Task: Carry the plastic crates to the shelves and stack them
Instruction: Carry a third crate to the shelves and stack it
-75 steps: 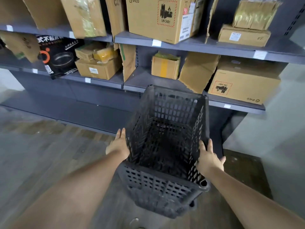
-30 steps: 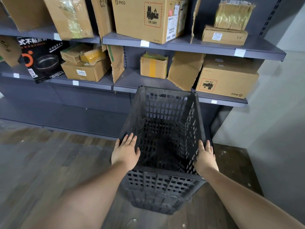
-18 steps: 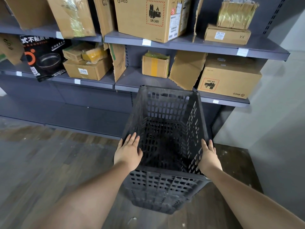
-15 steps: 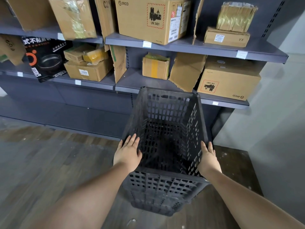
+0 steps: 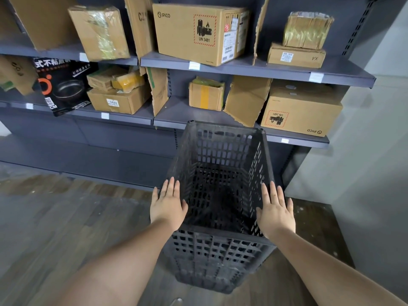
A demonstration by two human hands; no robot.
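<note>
A black slatted plastic crate (image 5: pixel 220 164) stands tall in front of the shelves, its open top facing me and its inside empty. Its lower part (image 5: pixel 212 261) shows several stacked rims, like crates nested together. My left hand (image 5: pixel 169 205) lies flat against the crate's left wall, fingers straight and pointing forward. My right hand (image 5: pixel 276 212) presses flat on the right wall in the same way. The crate sits between both palms. I cannot tell whether its base rests on the floor.
Grey metal shelves (image 5: pixel 254 71) hold several cardboard boxes, including a large PICO box (image 5: pixel 194 34) and another PICO box (image 5: pixel 300 111) just behind the crate's right. A black pan box (image 5: pixel 61 85) leans at the left. Wooden floor (image 5: pixel 66 217) spreads to the left; a pale wall (image 5: pixel 364 173) stands at the right.
The crate went from tilted to nearly upright. My hands moved from its near rim corners to flat on its side walls. In the last second it has barely moved.
</note>
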